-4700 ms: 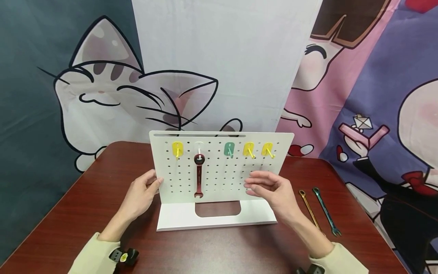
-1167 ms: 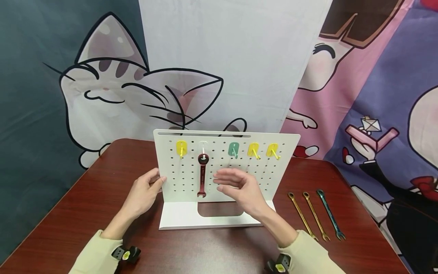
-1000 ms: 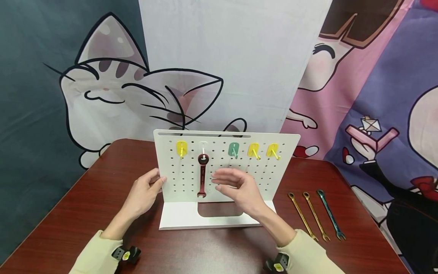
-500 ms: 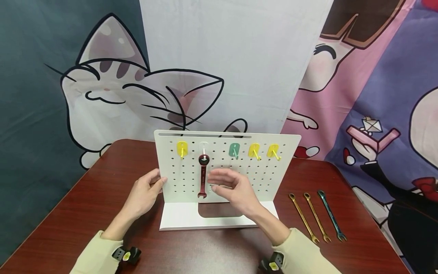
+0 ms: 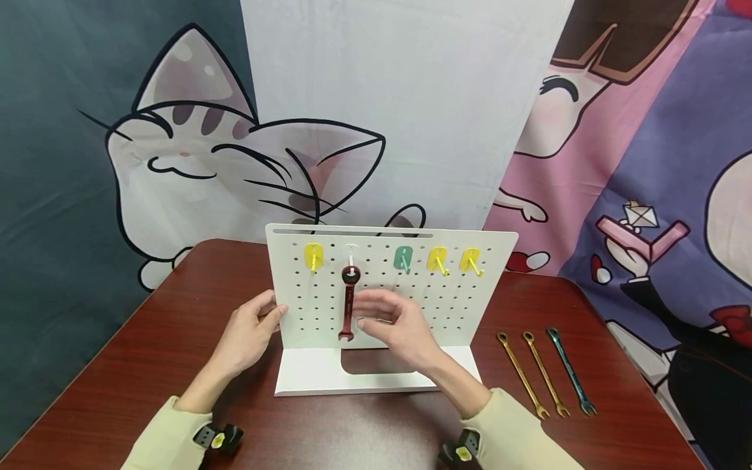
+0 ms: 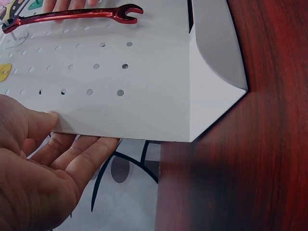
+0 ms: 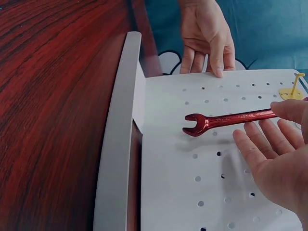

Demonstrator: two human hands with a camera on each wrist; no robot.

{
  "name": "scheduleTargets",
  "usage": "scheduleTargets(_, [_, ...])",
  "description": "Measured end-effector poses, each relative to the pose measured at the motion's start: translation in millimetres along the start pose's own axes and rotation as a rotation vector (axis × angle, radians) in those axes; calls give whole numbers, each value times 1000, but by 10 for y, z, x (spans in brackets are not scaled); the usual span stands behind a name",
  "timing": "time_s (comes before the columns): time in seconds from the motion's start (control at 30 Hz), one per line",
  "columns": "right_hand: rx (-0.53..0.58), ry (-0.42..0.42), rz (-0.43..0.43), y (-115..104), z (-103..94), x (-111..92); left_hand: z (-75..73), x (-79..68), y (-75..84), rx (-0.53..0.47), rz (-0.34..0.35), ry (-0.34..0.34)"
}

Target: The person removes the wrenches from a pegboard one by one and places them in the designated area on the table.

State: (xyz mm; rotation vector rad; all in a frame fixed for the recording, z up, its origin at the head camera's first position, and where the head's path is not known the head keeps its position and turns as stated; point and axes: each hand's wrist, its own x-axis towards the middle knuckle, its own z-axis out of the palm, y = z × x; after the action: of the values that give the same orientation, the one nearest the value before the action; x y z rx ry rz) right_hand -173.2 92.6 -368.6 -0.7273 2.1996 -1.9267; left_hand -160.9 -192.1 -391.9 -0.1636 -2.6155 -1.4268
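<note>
A white pegboard (image 5: 376,343) stands upright on its flat base. A red combination wrench (image 5: 348,303) hangs by its ring end from a white hook (image 5: 351,250). My left hand (image 5: 247,331) grips the board's left edge; in the left wrist view its thumb (image 6: 41,122) lies on the front face and the fingers go behind. My right hand (image 5: 399,326) is just right of the wrench shaft, fingers spread and loosely bent. In the right wrist view the fingertips (image 7: 250,130) lie close beside the red shaft and the thumb overlaps its upper part; I cannot tell whether they touch.
A yellow hook (image 5: 314,256) is left of the wrench; a green hook (image 5: 403,258) and two yellow hooks (image 5: 438,260) are to the right. Two gold wrenches (image 5: 523,375) and a teal wrench (image 5: 571,372) lie on the brown table (image 5: 376,431) at right.
My right hand has moved left across the board, up beside the red wrench, whose lower end has shifted slightly left. The left hand keeps its grip on the board's edge.
</note>
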Motion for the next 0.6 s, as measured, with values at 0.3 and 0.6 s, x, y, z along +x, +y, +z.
scheduleTargets(0.3, [0, 8, 25, 23, 72, 56, 3, 3, 1, -2, -2, 4])
scheduleTargets(0.6, [-11, 12, 28, 15, 110, 60, 1, -1, -8, -14, 2, 1])
